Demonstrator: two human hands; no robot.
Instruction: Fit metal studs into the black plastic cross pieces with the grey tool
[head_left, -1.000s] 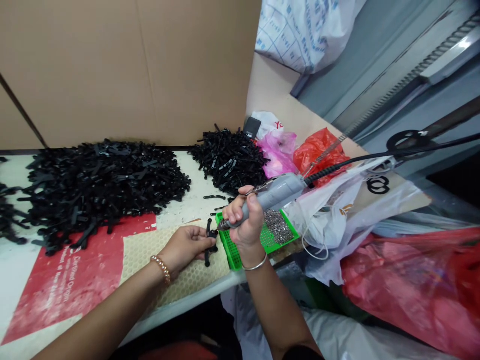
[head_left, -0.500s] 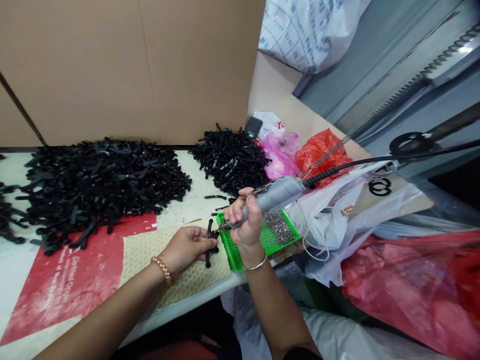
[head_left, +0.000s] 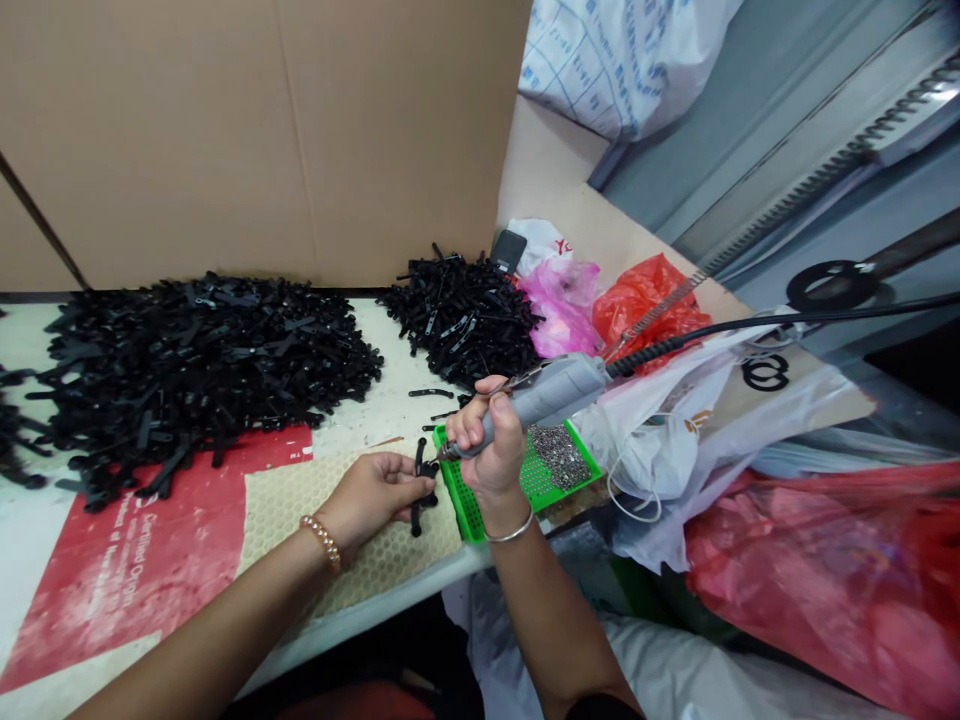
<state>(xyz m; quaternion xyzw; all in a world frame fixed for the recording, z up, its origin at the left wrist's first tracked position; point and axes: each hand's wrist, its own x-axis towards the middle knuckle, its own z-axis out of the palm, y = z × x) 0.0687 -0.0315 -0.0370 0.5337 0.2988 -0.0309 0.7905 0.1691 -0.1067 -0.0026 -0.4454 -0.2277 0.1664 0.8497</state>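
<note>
Between the thumb and fingers of my left hand (head_left: pixel 382 490) is a small black plastic part (head_left: pixel 418 518), held over a cream honeycomb-textured mat (head_left: pixel 300 490). My right hand (head_left: pixel 491 440) is wrapped round a grey electric screwdriver (head_left: pixel 551 390), which slants down to the left. Its tip meets or nearly meets the black part; the exact contact is too small to make out. Beneath my right hand lies a green perforated tray (head_left: pixel 536 478), partly covered by that hand, with a heap of small metal screws (head_left: pixel 559 455) at its right end.
Behind my hands lie a large pile of black parts (head_left: pixel 217 360) and a smaller pile (head_left: pixel 465 315), against a cardboard wall (head_left: pixel 247 140). Pink (head_left: pixel 559 305) and red plastic bags (head_left: pixel 649 300) sit at the right. The screwdriver's black cable (head_left: pixel 750 325) runs off right.
Both hands, the black part and the screwdriver hold practically the same position. The view has shifted very slightly.
</note>
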